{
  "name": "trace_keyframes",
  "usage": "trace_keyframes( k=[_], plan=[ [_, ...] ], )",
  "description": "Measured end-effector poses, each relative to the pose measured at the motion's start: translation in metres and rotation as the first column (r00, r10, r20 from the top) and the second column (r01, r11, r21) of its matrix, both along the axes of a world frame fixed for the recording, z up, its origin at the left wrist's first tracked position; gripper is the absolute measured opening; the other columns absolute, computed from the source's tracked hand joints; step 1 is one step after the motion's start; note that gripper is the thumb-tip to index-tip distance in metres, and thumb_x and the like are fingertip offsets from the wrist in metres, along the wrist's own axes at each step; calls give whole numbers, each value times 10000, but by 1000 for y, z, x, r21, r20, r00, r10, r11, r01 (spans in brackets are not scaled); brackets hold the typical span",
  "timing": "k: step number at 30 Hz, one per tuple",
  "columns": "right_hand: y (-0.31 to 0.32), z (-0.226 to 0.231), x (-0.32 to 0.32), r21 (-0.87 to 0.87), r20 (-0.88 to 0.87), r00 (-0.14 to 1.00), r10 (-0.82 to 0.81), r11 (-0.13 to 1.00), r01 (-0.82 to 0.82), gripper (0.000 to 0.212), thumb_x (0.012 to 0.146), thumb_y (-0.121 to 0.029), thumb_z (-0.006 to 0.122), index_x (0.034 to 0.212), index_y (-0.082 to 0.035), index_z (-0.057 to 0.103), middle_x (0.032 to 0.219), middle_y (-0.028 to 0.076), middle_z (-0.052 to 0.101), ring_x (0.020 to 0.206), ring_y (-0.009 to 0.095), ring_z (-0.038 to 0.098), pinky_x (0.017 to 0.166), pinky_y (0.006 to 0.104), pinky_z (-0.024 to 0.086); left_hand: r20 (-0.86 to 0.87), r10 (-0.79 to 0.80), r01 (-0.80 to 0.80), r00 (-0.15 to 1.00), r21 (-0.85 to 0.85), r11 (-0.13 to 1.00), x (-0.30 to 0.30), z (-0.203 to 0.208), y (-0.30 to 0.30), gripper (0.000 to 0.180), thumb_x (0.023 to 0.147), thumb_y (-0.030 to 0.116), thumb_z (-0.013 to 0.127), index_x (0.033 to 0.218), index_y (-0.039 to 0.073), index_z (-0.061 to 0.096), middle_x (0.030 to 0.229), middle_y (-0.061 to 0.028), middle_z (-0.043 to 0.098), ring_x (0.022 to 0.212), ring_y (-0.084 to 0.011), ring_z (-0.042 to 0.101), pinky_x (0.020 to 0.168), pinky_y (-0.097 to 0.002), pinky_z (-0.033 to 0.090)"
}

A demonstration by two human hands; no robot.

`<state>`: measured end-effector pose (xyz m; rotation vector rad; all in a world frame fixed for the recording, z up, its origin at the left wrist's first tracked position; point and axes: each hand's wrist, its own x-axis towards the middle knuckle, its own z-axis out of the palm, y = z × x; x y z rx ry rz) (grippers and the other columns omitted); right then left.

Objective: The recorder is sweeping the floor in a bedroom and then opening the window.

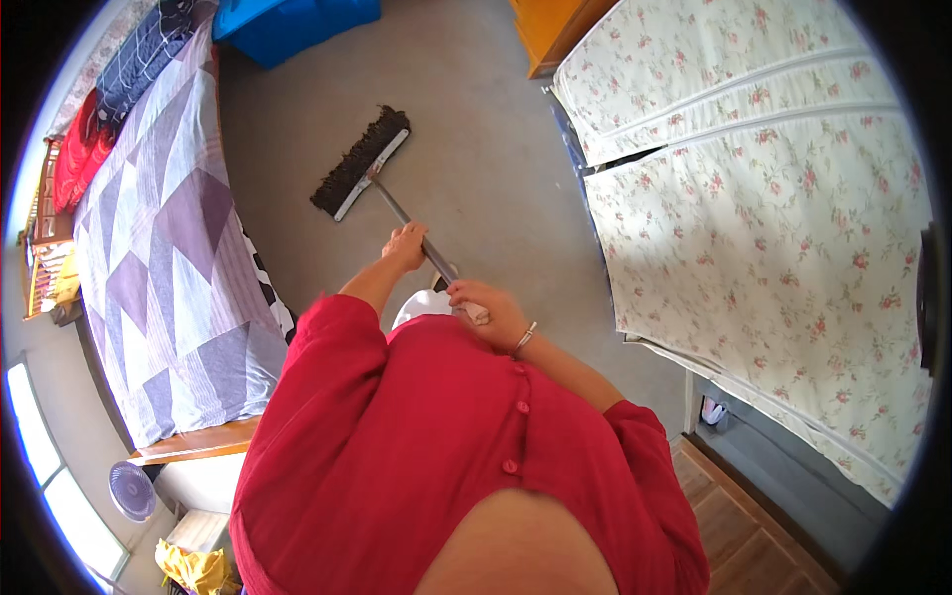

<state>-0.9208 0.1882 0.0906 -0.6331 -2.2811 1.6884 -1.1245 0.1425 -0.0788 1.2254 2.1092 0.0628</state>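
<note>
Both my hands are closed around the grey handle of a wide broom (pixel 437 261). My left hand (pixel 404 245) grips it partway down the shaft, and my right hand (pixel 487 304) holds it higher up, close to my body. A pale, crumpled-looking bit (pixel 477 314) shows at the right hand; I cannot make out what it is. Ahead and to the left, the broom's head (pixel 359 167) lies slanted on the grey floor (pixel 476 129), with shaggy dark brown bristles and a light grey bar along its near edge.
Along the left stands a bed with a patterned purple-grey cover (pixel 164 258). A blue storage box (pixel 297 25) sits at the far left, and an orange-brown wooden piece of furniture (pixel 555 35) at the far end. A floral fabric cover (pixel 754 238) fills the right side. A small fan (pixel 132 491) is lower left.
</note>
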Motion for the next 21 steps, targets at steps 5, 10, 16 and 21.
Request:
trace_keyframes(
  k=[5, 10, 16, 21],
  plan=[
    [-9, 9, 57, -98, 29, 989, -145, 984, 147, 145, 718, -35, 584, 858, -61, 555, 1026, 84, 587, 922, 262, 575, 802, 324, 449, 79, -12, 6, 997, 74, 997, 55, -3, 4, 461, 725, 199, 615, 1165, 220, 481, 1244, -40, 421, 1138, -301, 416, 899, -413, 403],
    [-25, 24, 151, -116, 44, 971, -234, 964, 237, 134, 725, -29, 581, 855, -46, 557, 1014, 98, 588, 910, 257, 578, 804, 310, 443, 119, -159, 159, 980, 15, 987, 150, 7, 6, 457, 713, 216, 624, 1151, 221, 493, 1212, -42, 440, 1127, -314, 413, 892, -452, 387],
    [-67, 45, 305, -42, 119, 913, -391, 916, 398, 135, 720, -23, 588, 854, -23, 564, 982, 106, 596, 887, 232, 585, 806, 300, 440, 96, -461, 455, 882, 83, 887, 313, 25, -4, 377, 693, 261, 644, 1058, 209, 563, 1129, -42, 506, 1117, -258, 433, 835, -453, 405],
    [-105, 105, 393, -19, 198, 850, -488, 865, 501, 131, 704, -7, 601, 832, -15, 572, 938, 114, 606, 880, 207, 586, 796, 292, 440, 149, -702, 633, 696, 335, 698, 426, 35, -25, 250, 679, 339, 651, 857, 168, 611, 857, -60, 607, 877, -260, 573, 700, -422, 449]
  ],
)
